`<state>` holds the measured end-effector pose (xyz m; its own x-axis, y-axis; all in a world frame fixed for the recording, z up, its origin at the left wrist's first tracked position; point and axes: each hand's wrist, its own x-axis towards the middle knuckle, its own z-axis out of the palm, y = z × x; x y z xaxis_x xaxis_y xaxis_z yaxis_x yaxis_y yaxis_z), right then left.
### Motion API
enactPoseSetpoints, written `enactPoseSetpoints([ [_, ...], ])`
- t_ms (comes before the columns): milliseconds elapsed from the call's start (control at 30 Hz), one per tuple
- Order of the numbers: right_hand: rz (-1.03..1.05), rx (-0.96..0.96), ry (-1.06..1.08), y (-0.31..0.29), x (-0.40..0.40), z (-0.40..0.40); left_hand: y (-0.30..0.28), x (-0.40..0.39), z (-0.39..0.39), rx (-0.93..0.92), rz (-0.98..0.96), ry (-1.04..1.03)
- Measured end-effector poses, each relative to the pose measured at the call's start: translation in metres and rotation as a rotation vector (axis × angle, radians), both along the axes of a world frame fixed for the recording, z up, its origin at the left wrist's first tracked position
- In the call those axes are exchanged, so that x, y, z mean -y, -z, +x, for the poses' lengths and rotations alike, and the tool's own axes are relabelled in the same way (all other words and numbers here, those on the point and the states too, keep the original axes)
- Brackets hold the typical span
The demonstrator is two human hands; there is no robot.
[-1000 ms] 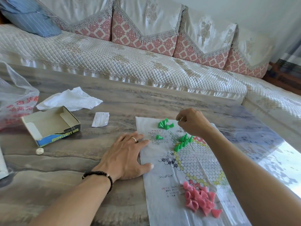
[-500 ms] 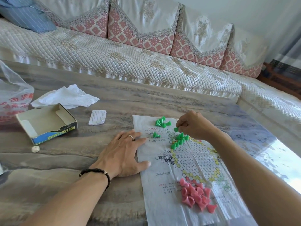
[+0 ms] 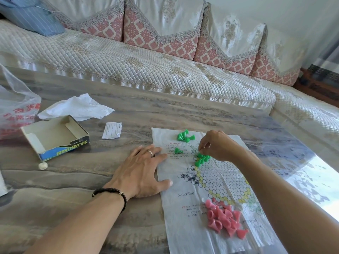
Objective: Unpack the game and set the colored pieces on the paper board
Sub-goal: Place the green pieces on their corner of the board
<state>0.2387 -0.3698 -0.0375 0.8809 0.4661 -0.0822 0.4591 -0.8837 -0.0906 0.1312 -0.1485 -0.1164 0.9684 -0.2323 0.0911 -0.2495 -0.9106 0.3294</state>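
The paper board [image 3: 183, 226] lies flat on the table, printed with a honeycomb grid. My left hand [image 3: 139, 173] rests flat on its left edge, fingers spread. My right hand [image 3: 218, 145] hovers over the grid's far corner, its fingertips pinching the top of a green piece [image 3: 200, 154]. This piece stands at the end of a short row of green pieces [image 3: 202, 160] on the grid. A loose heap of green pieces [image 3: 184, 136] sits at the board's far edge, with a single green piece [image 3: 177, 150] lying nearer. A pile of pink pieces [image 3: 224, 220] lies on the near part.
An open, empty game box [image 3: 55, 138] sits left of the board, with a crumpled white tissue [image 3: 77, 108] behind it and a folded paper slip [image 3: 112, 130] beside it. A plastic bag [image 3: 16, 107] is at far left. A small white round object [image 3: 43, 165] lies near the box. A sofa [image 3: 146, 66] runs behind the table.
My right hand came down from beside the loose green heap to the row on the grid, carrying a green piece. My left hand has stayed flat on the paper.
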Motion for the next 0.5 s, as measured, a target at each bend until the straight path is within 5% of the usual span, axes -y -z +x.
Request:
enactPoseSetpoints([
  [500,0.041,0.010,0.000,-0.0007,0.0022,-0.0026,-0.0007,0.0001,-0.0005,-0.012,-0.001,-0.006],
])
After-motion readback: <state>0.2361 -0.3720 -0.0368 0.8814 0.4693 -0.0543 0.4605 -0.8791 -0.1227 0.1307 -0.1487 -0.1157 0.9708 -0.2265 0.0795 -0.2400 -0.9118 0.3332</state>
